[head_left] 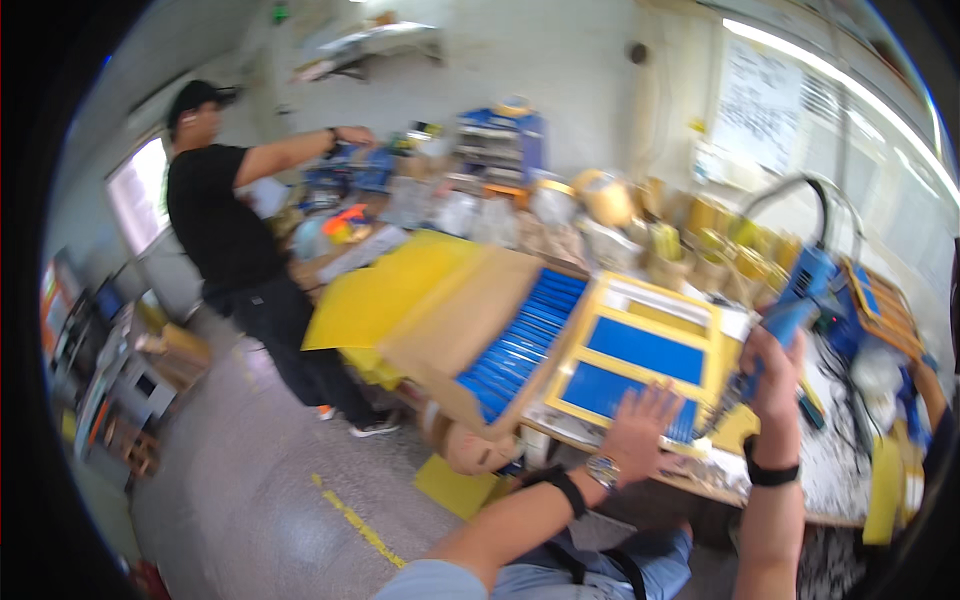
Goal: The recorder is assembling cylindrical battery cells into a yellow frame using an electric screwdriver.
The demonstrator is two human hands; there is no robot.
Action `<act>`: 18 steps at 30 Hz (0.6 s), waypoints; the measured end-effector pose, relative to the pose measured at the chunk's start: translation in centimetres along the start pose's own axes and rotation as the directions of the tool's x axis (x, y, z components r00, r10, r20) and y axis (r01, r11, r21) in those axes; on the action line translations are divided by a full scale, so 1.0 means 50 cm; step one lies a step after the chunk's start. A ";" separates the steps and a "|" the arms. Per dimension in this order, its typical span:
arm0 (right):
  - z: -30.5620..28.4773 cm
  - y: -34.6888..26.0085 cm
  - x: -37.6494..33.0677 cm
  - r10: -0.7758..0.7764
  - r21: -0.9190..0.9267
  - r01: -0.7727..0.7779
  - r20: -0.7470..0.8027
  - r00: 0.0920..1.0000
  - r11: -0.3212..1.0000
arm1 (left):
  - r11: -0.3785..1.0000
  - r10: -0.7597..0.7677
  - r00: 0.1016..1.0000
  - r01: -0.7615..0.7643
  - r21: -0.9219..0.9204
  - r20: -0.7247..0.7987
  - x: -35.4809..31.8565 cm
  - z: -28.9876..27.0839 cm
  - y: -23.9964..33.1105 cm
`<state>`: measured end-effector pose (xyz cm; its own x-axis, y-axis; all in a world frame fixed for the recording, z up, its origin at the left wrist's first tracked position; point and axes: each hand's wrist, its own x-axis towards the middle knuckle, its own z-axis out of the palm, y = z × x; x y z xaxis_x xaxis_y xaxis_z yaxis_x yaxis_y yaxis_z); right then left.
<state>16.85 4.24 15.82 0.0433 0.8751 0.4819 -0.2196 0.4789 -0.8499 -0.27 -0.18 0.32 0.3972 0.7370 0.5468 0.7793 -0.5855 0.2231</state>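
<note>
My left hand (642, 432) lies with fingers spread on the lower part of a yellow frame (592, 352) that holds blue panels (645, 348). A wristwatch and a black band are on that arm. To the right of the frame, my right hand (776, 385) is closed around a blue electric screwdriver (808, 272), which is held upright with a dark cable curving from its top. Its tip is blurred, and I cannot tell whether it touches the frame. Left of the frame, an open cardboard box (455, 375) contains a row of blue plastic-wrapped pieces (525, 335).
Yellow sheets (390, 290) lie beside the box. Yellow rolls and containers (725, 250) crowd the back of the bench. A person in black (225, 215) stands at the far left, one arm stretched over the bench. Another person's arm (930, 392) shows at the right edge.
</note>
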 end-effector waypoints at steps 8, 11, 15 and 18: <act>0.017 -0.006 0.017 0.077 0.070 -0.081 0.066 0.995 0.994 | 0.999 -0.015 0.999 0.014 0.034 0.029 0.006 0.010 -0.014; -0.001 -0.019 0.005 0.076 0.060 -0.079 0.052 0.996 0.995 | 0.999 -0.009 1.000 0.009 0.040 0.019 0.009 0.022 0.003; -0.009 -0.019 -0.001 0.082 0.038 -0.084 0.054 0.995 0.996 | 1.000 0.000 1.000 -0.001 0.027 0.019 0.005 0.029 0.005; -0.008 -0.018 -0.002 0.105 0.117 -0.110 0.049 0.993 0.987 | 1.000 0.001 1.000 -0.002 0.030 0.026 0.006 0.025 0.002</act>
<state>17.45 3.74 16.43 -0.0281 0.9160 0.4002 -0.3357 0.3684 -0.8669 0.53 0.42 -0.51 0.4107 0.7448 0.5259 0.7926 -0.5768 0.1979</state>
